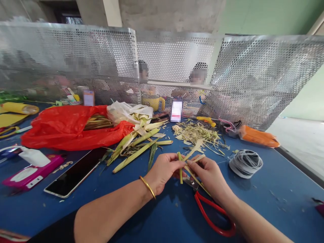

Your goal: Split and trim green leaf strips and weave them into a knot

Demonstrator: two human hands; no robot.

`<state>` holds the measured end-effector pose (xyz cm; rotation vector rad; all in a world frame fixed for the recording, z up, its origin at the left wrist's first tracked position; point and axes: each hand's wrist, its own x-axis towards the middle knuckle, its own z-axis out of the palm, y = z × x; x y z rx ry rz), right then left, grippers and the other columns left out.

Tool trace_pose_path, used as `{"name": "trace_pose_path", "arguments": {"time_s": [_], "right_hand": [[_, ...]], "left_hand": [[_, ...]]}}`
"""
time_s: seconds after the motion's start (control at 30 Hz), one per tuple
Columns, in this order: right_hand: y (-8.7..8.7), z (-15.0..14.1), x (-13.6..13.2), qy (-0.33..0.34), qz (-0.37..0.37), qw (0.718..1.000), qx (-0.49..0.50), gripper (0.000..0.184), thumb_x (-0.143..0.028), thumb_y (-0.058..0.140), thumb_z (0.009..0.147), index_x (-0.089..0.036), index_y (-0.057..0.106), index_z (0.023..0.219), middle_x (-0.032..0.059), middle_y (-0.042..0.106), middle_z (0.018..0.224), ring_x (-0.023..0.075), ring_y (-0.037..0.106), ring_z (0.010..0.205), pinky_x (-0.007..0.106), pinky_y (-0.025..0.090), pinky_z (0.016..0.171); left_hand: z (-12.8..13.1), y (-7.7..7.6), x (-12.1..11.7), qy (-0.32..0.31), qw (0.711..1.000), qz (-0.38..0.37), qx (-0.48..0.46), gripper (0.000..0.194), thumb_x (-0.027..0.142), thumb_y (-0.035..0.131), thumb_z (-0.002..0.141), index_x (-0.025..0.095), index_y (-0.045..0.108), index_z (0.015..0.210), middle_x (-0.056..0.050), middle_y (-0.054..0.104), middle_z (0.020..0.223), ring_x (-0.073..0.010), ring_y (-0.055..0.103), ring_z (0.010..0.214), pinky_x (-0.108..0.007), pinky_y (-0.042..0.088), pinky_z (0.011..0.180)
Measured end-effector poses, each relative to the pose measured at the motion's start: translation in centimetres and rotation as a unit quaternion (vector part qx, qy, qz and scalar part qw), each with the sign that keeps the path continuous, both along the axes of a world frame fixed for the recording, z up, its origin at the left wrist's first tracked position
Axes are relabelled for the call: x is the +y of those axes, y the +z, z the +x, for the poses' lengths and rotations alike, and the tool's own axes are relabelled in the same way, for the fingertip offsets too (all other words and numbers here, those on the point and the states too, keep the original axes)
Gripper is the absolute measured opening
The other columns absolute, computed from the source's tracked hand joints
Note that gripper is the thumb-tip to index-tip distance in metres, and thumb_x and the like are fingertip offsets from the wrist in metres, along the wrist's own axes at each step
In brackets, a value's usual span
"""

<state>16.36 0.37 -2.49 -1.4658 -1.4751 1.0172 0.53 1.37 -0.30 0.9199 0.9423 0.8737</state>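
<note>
My left hand, with a gold bangle at the wrist, pinches a short green-yellow strip of dried plant leaf between thumb and fingers. My right hand is closed on a longer pale strip of leaf, which crosses the short one between the two hands. Red-handled scissors lie on the blue table below, their blades partly under my hands. Just beyond is a heap of leaf shreds. Long leaves and stalks are spread to the left of it.
A red plastic bag holds more dried leaves. A phone and a magenta power strip lie at left. At right are a thread coil and an orange packet. A perforated metal screen stands behind, with people beyond.
</note>
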Motion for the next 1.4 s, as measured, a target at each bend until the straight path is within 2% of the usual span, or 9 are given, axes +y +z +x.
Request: {"name": "trace_pose_path", "arguments": {"time_s": [0.1,0.2,0.3,0.4,0.47,0.73,0.97,1.17,1.4], "right_hand": [[1.1,0.5,-0.1,0.081,-0.007,0.997,-0.012,0.024,-0.040,0.047,0.090,-0.019,0.055,0.080,-0.0024,0.060,0.061,0.0133,0.055,0.046,0.026,0.044,0.048],[2.5,0.9,-0.5,0.175,0.095,0.975,-0.095,0.013,-0.025,0.043,0.094,-0.021,0.054,0.098,-0.0011,0.066,0.073,0.0147,0.064,0.063,0.027,0.049,0.062],[3.1,0.9,-0.9,0.241,0.262,0.901,-0.247,0.023,-0.015,0.043,0.095,-0.022,0.057,0.111,0.0049,0.070,0.097,0.0174,0.065,0.089,0.030,0.047,0.079],[2.9,0.8,-1.1,0.244,0.404,0.810,-0.347,0.023,-0.013,0.043,0.095,-0.021,0.064,0.104,0.0055,0.071,0.090,0.0175,0.064,0.080,0.032,0.044,0.078],[2.7,0.7,-1.1,0.191,0.450,0.794,-0.361,0.022,-0.016,0.046,0.095,-0.021,0.067,0.099,0.0053,0.070,0.087,0.0176,0.063,0.078,0.033,0.043,0.077],[2.3,1.1,-0.3,0.057,0.266,0.905,-0.326,0.021,-0.024,0.044,0.095,-0.022,0.062,0.082,0.0019,0.071,0.085,0.0162,0.065,0.076,0.027,0.041,0.071],[1.7,0.4,-0.7,0.019,0.134,0.926,-0.353,0.025,-0.032,0.045,0.092,-0.022,0.064,0.080,0.0028,0.070,0.073,0.0179,0.061,0.065,0.026,0.034,0.058],[2.9,1.5,-0.2,0.051,0.129,0.933,-0.333,0.025,-0.044,0.054,0.087,-0.024,0.065,0.079,-0.0019,0.062,0.058,0.0144,0.051,0.053,0.025,0.029,0.051],[4.4,2.1,-0.2,0.054,0.108,0.991,-0.055,0.024,-0.042,0.070,0.074,-0.019,0.070,0.078,0.0022,0.068,0.075,0.0164,0.059,0.069,0.026,0.044,0.063]], "left_hand": [[-0.3,0.0,0.6,0.049,0.999,-0.004,0.002,0.010,0.014,0.065,0.071,0.012,0.067,0.081,-0.003,0.067,0.068,-0.0100,0.059,0.050,-0.020,0.046,0.049],[-0.6,-0.1,1.1,0.085,0.996,-0.016,0.002,0.013,0.014,0.066,0.071,0.013,0.065,0.084,-0.003,0.069,0.069,-0.0096,0.059,0.050,-0.018,0.045,0.048],[-0.5,-0.2,1.1,0.095,0.995,-0.018,0.012,0.015,0.013,0.067,0.070,0.014,0.063,0.084,-0.001,0.067,0.064,-0.0104,0.059,0.049,-0.019,0.044,0.046],[-0.1,-0.5,0.8,0.082,0.996,-0.008,0.020,0.013,0.012,0.068,0.068,0.014,0.064,0.080,-0.001,0.066,0.062,-0.0100,0.057,0.047,-0.019,0.044,0.046],[0.1,-0.6,0.5,0.058,0.998,0.001,0.022,0.013,0.013,0.069,0.067,0.014,0.067,0.079,-0.001,0.067,0.062,-0.0102,0.057,0.046,-0.020,0.043,0.046],[0.2,-0.4,-0.2,-0.032,0.997,0.062,0.040,0.013,0.019,0.068,0.072,0.014,0.076,0.081,-0.005,0.072,0.072,-0.0088,0.056,0.051,-0.020,0.043,0.053],[0.8,-1.2,-0.6,-0.010,0.995,0.066,0.076,0.017,0.021,0.073,0.069,0.013,0.074,0.085,-0.001,0.067,0.064,-0.0091,0.056,0.051,-0.020,0.042,0.051],[0.6,-1.2,-0.1,0.072,0.996,0.028,0.052,0.016,0.015,0.068,0.072,0.013,0.072,0.088,-0.001,0.067,0.064,-0.0066,0.054,0.045,-0.017,0.036,0.043],[0.1,-1.0,0.6,0.100,0.995,-0.003,0.021,0.021,0.016,0.071,0.071,0.011,0.068,0.092,-0.001,0.067,0.063,-0.0050,0.048,0.039,-0.017,0.033,0.039]]}}
